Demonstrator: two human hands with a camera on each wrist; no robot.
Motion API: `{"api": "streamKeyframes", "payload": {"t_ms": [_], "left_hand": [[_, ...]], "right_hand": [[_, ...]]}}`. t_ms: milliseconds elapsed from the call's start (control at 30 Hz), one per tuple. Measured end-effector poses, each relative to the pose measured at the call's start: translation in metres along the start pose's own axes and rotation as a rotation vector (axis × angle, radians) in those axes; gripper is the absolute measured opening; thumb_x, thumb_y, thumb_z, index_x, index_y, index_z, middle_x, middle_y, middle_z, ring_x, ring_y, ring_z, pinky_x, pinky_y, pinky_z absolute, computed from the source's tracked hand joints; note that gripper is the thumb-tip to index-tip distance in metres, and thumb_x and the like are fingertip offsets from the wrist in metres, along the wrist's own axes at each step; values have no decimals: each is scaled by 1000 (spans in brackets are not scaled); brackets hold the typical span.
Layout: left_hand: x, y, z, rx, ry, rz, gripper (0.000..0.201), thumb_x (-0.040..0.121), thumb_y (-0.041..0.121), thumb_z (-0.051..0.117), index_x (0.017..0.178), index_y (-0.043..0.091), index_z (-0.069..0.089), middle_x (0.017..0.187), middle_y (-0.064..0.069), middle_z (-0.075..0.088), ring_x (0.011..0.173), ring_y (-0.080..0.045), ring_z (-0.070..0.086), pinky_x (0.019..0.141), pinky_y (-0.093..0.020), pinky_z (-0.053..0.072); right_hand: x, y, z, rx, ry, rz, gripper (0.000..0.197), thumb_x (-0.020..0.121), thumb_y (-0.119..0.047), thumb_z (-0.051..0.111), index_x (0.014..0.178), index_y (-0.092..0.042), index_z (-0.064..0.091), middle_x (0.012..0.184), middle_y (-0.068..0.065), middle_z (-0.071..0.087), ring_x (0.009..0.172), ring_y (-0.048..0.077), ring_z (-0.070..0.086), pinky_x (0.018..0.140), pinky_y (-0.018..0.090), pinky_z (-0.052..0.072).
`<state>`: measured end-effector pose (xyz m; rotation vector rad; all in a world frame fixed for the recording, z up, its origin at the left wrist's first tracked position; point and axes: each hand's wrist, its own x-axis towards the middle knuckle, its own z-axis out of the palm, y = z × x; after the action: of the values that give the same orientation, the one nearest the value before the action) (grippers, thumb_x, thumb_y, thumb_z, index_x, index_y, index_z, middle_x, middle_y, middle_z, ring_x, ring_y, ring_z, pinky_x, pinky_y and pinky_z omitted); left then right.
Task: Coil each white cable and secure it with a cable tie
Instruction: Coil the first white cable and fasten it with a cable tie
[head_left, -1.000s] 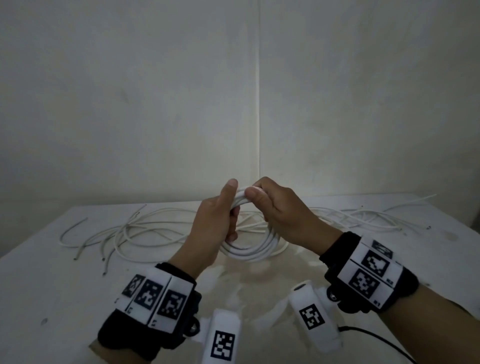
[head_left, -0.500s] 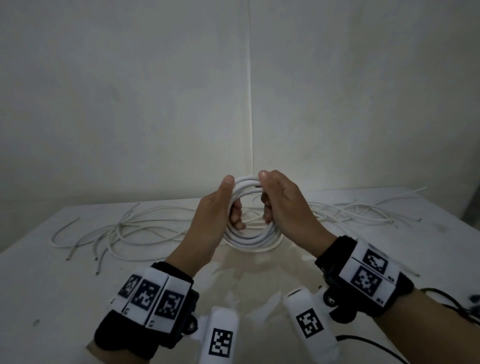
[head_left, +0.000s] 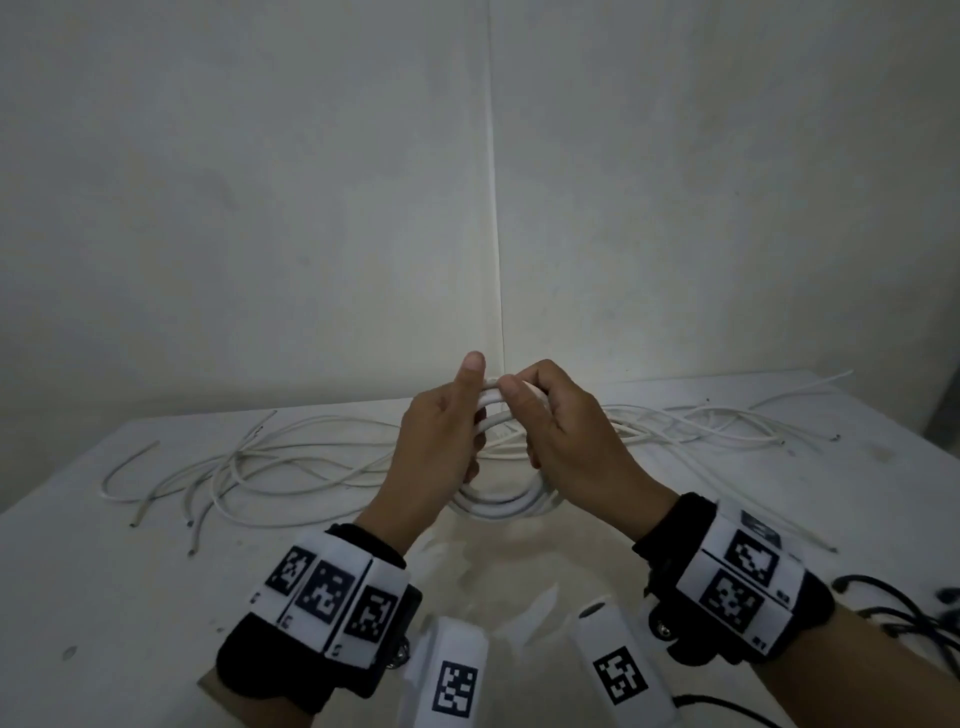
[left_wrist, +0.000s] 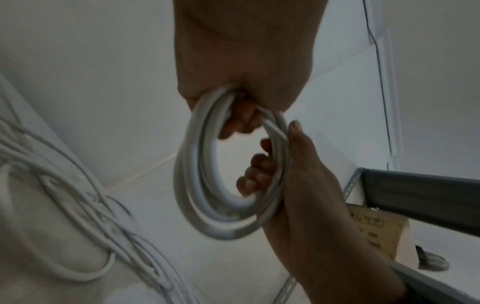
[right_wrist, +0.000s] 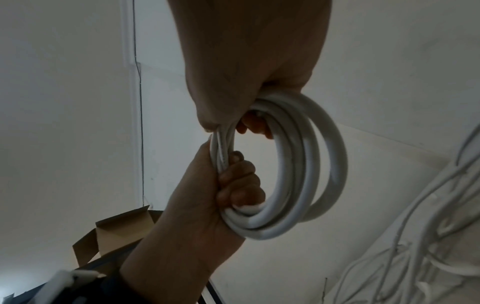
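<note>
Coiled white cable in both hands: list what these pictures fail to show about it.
- Cable tie: none can be made out on the coil in any view.
- Coil's top: in the head view, hidden by the left hand and right hand.
- Cable ends: tucked inside each grip in both wrist views.
- Loose cables: too thin and tangled to count; blurred in the left wrist view.

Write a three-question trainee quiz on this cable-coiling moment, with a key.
1. True or false: both the left hand and the right hand grip the coiled cable.
2. Where do the loose cables lie? A) on the table B) in a box C) on the floor
3. Fill in: no cable ___ shows on the coil yet.

Key: 1 true; 2 A; 3 tie.
</note>
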<state>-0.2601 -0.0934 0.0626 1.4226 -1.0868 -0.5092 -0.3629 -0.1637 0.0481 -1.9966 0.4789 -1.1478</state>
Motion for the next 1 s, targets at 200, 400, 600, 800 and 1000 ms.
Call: {"api": "streamKeyframes", "payload": {"t_ms": [200, 400, 600, 800, 1000], "left_hand": [[4, 1, 6, -42, 72, 49, 57, 96, 35, 43, 41, 26, 52, 34, 9, 34, 32, -5, 29, 37, -17, 26], [8, 8, 10, -110, 93, -17, 31, 94, 27, 51, 65, 16, 50, 35, 10, 36, 32, -5, 30, 36, -15, 26], [6, 4, 14, -186, -19, -82, 38, 97, 32, 41, 68, 13, 57, 46, 5, 50, 42, -9, 47, 47, -24, 45], [-1, 7, 27, -248, -63, -186, 46, 95, 40, 40, 61, 11, 48, 38, 8, 35, 35, -8, 34, 41, -20, 35], [-4, 10, 51, -263, -57, -185, 44, 94, 37, 45, 58, 12, 42, 35, 9, 28, 32, -8, 26, 37, -18, 26]], "right_hand": [[-7, 4, -8, 132, -143, -3, 27, 84, -49, 38, 107, -38, 48, 62, 1, 51, 55, 9, 47, 57, 25, 42], [-6, 2, -18, 176, -176, -20, 21, 92, -39, 41, 111, -37, 51, 63, -15, 54, 56, 7, 49, 58, 20, 43], [-3, 1, -28, 122, -59, -14, 16, 95, -26, 44, 101, -37, 53, 66, 5, 52, 55, 13, 47, 55, 25, 41], [-9, 6, -36, 133, -27, 40, 16, 95, -26, 43, 98, -35, 55, 58, -16, 50, 51, 4, 47, 52, 18, 41], [-23, 9, -51, 131, -2, 88, 15, 96, -24, 41, 104, -29, 53, 63, -14, 48, 51, 4, 47, 54, 17, 41]]}}
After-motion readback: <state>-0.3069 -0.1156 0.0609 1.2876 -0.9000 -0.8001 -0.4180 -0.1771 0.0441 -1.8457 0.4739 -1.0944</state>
